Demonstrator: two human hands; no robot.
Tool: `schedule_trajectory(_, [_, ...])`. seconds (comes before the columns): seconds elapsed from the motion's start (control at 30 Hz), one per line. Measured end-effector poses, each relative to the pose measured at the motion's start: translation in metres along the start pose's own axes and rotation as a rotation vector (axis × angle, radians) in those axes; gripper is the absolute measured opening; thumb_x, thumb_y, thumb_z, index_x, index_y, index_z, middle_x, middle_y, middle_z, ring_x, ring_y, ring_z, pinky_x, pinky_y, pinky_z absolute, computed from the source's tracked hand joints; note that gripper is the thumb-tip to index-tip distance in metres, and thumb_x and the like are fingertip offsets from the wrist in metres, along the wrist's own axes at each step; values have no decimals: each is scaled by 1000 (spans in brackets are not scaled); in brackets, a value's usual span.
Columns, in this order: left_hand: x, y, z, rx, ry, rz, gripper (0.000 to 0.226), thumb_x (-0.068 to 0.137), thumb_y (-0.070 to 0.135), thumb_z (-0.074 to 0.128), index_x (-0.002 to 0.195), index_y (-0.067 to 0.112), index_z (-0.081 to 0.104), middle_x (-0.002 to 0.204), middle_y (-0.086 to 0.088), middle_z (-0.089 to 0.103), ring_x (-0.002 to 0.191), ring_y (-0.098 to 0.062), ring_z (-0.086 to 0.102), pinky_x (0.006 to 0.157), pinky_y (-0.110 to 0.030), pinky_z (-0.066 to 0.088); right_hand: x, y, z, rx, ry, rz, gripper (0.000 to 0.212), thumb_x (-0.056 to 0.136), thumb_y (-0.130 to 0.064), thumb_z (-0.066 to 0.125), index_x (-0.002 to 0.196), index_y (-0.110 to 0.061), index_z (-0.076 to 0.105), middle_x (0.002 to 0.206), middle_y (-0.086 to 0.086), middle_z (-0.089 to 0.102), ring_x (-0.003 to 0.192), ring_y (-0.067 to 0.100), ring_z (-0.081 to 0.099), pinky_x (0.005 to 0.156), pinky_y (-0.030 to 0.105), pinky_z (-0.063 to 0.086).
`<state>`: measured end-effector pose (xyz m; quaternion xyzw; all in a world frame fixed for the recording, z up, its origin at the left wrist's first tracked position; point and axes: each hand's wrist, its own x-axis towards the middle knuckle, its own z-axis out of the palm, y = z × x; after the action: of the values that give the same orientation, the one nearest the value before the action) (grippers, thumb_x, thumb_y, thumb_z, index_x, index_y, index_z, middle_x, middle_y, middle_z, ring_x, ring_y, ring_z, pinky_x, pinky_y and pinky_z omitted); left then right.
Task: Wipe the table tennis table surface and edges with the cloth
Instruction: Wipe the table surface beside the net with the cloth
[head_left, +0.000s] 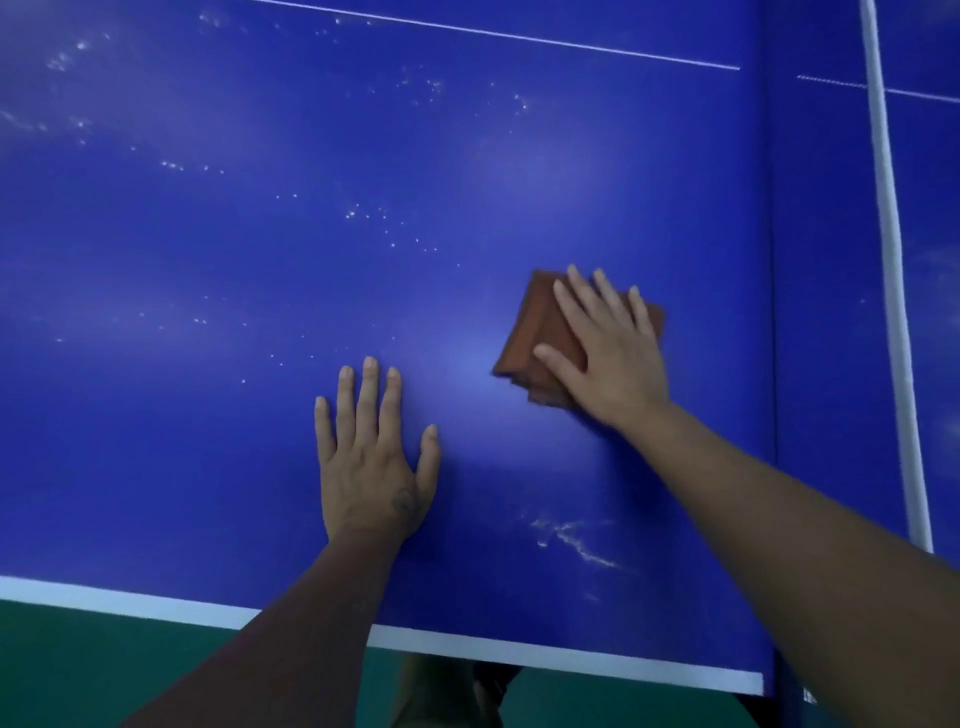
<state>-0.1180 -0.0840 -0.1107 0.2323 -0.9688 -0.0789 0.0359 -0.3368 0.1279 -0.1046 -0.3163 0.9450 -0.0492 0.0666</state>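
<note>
A blue table tennis table (218, 291) fills the view, its surface speckled with white dust spots. A folded brown cloth (530, 332) lies flat on it, right of centre. My right hand (608, 348) presses down on the cloth with straight, spread fingers. My left hand (371, 452) rests flat on the bare table surface to the cloth's lower left, fingers straight. A white smear (571, 540) sits near the front edge below the cloth.
The white edge stripe (130, 600) runs along the table's near side, with green floor (78, 670) below it. The net's white top band (891, 260) stands at the right, over the gap between the two table halves. A thin white centre line (493, 34) crosses the top.
</note>
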Motion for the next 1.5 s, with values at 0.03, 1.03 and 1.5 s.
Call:
schedule_trajectory(0.03, [0,0,0,-1,1,0,75,106,53,41,168,11,33,178,-8,21,167,-29,9,132,-60,15,4,1,1,-1,5,22,80,101,-73,29,166,-27,24,175,-9,13,162,18,9,130,53,8])
schedule_trajectory(1.03, [-79,-16,-11,20,-46,-78,79,105,62,36,171,21,23,180,-4,13,168,-26,3,134,-57,11,-193,-40,22,5,8,135,68,109,-59,27,167,-24,21,175,-4,9,162,22,8,130,54,13])
schedule_trajectory(1.5, [-79,-18,-7,25,5,-72,77,106,62,38,171,21,26,180,-5,16,168,-25,4,134,-56,11,-82,-2,4,19,16,275,70,106,-61,31,167,-26,21,175,-4,10,162,22,8,130,53,6])
